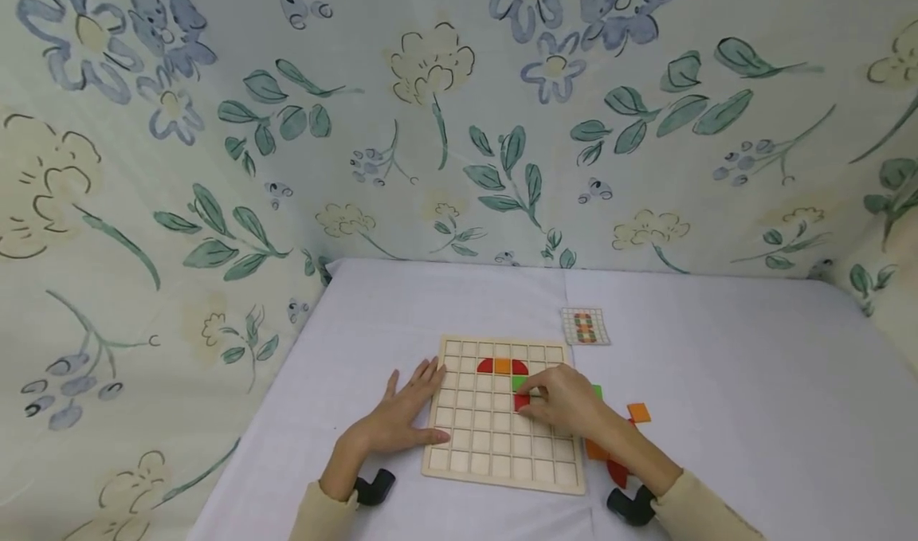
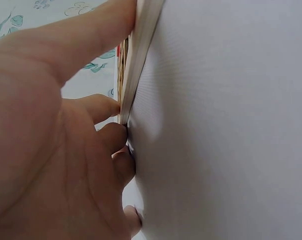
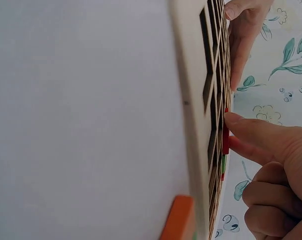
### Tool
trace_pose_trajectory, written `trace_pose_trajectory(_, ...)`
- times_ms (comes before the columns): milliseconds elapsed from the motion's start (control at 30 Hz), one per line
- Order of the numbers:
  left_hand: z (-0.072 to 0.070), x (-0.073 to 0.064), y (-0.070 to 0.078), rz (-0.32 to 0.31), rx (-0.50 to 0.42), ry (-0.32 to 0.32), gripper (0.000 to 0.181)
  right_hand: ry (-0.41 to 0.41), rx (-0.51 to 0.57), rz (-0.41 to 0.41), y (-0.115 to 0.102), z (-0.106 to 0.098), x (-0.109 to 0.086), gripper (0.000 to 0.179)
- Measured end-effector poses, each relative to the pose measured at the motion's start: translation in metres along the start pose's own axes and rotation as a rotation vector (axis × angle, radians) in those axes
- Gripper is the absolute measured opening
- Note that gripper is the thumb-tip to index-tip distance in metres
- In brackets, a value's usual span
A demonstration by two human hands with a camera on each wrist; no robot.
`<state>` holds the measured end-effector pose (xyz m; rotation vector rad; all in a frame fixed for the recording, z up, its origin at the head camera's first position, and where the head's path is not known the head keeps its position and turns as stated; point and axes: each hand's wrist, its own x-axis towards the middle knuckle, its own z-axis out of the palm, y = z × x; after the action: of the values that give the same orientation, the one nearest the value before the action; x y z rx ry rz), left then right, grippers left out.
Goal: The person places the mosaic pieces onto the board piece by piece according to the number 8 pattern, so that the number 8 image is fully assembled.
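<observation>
A wooden grid board (image 1: pixel 469 444) lies on the white-covered table. My left hand (image 1: pixel 396 420) rests along its left edge, fingers spread and thumb extended on the frame. My right hand (image 1: pixel 568 401) pinches a red tile (image 1: pixel 521 402) between thumb and index finger at a cell in the board's middle. In the right wrist view that red tile (image 3: pixel 226 132) stands a little above the grid, other fingers curled. Directly above it sits a green tile (image 1: pixel 519 382). Farther up, an orange square (image 1: pixel 502 365) lies between two red pieces with rounded outer corners (image 1: pixel 485 365).
A small card with a coloured grid pattern (image 1: pixel 586 327) lies beyond the board's top right corner. Loose pieces are right of the board, partly hidden by my right arm: an orange square (image 1: pixel 639 412), a red piece (image 1: pixel 617 473) and a green one (image 1: pixel 598 391).
</observation>
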<state>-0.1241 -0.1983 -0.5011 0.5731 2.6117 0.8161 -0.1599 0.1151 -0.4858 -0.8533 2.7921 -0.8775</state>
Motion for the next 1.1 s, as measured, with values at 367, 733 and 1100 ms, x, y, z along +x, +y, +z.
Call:
trace_pose_trajectory(367,-0.001,0.002,0.003,-0.014,0.030,0.028,0.107,0.005,0.044,-0.014,0.004,-0.007,0.006,0.017)
trace_pose_trajectory(733,0.001,0.001,0.002,-0.018,0.008,0.017,0.108,-0.018,0.103,-0.002,0.007,-0.003,0.005,0.019)
trace_pose_trajectory(1100,0.003,0.002,0.003,-0.020,0.024,0.007,0.108,-0.045,0.225,0.015,0.014,-0.004,0.000,0.021)
